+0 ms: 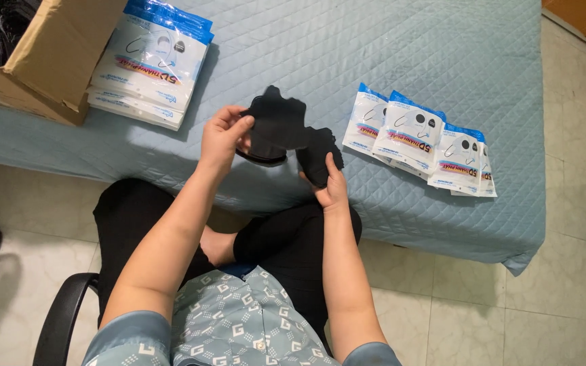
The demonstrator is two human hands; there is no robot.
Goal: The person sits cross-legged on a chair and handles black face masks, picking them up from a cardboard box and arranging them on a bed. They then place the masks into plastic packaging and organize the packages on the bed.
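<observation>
While your left hand [224,139] pinches the top of a black mask stack [276,122], your right hand [332,186] grips a second black mask bunch [317,157] from below, both over the blue mattress [374,54] edge. Sealed packets [435,142] lie right, unfilled pouch pile [147,68] left by the cardboard box [42,54], likely for reach.

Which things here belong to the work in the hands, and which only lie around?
In hand:
- black masks, held by left hand and right hand

Lying about:
- stack of white-and-blue packets
- row of packets
- cardboard box
- quilted blue cover
- chair arm
</observation>
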